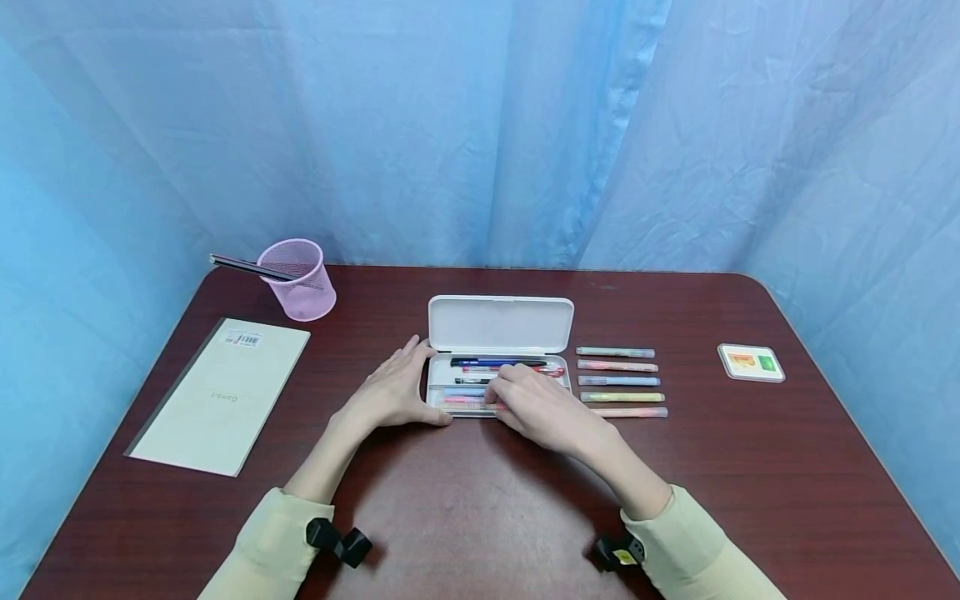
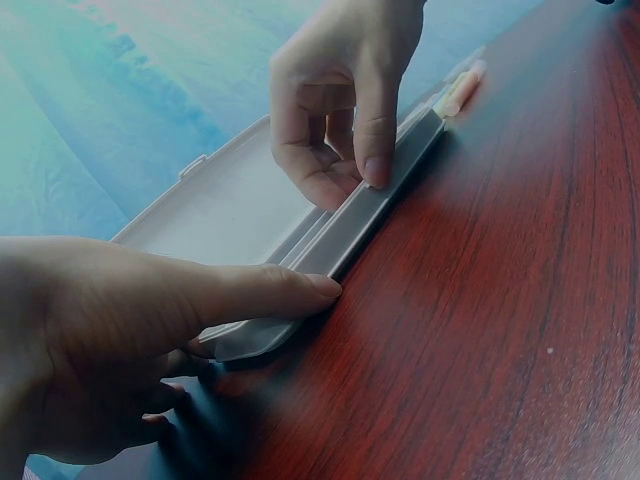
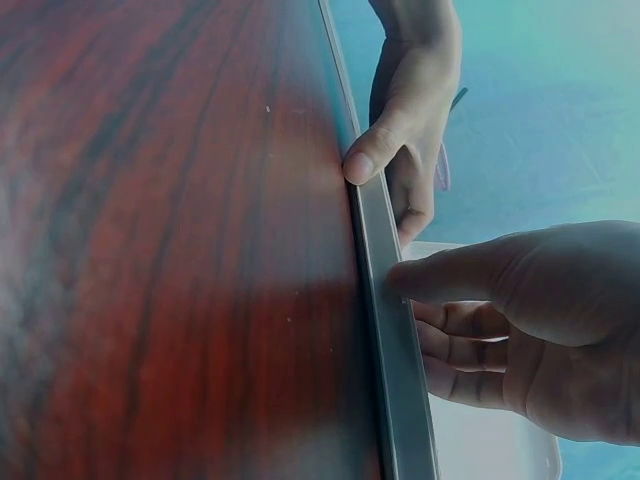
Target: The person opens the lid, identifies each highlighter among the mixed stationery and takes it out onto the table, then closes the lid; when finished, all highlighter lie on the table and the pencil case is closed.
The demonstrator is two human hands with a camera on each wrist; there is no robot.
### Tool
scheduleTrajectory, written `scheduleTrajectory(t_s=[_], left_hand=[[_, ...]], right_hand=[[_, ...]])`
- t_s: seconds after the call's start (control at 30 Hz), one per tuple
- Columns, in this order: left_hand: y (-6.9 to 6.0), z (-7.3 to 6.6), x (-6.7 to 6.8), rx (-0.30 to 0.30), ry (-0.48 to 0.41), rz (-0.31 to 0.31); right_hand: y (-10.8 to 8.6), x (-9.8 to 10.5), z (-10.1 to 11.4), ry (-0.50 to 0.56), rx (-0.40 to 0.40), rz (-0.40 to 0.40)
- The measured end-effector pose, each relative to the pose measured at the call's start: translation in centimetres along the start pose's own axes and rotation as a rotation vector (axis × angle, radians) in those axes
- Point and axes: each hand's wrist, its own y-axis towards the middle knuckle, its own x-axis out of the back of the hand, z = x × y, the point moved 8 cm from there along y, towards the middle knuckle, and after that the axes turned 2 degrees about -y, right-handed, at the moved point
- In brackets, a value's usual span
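Note:
A white pencil case (image 1: pixel 501 325) lies on the table with its lid raised at the back. Inside are a blue pen (image 1: pixel 487 362), other slim pens and several pastel markers. My left hand (image 1: pixel 393 387) holds the case's left end, its thumb along the front wall and its fingers round the end. My right hand (image 1: pixel 543 408) reaches into the case near a pink marker (image 1: pixel 468 407), fingers bent. Its thumb (image 3: pixel 435 275) touches the front wall in the right wrist view. Whether these fingers pinch a marker is hidden.
Several pastel markers (image 1: pixel 618 381) lie in a row right of the case. Farther right is a small flat white case (image 1: pixel 751 363) with orange and green patches. At left are a notebook (image 1: pixel 221 396) and a pink mesh cup (image 1: pixel 307 296) holding dark sticks (image 1: pixel 243 266).

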Motion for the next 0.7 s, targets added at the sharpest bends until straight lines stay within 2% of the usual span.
scheduleTrajectory(t_s=[0.33,0.7], left_hand=[[0.05,-0.03,-0.01,-0.005,0.004,0.002],[-0.01,0.00,-0.09,0.003,0.006,0.004]], right_hand=[[-0.10,-0.22,-0.09,0.005,-0.015,0.031],[-0.14,-0.08,-0.10,0.024,-0.002,0.015]])
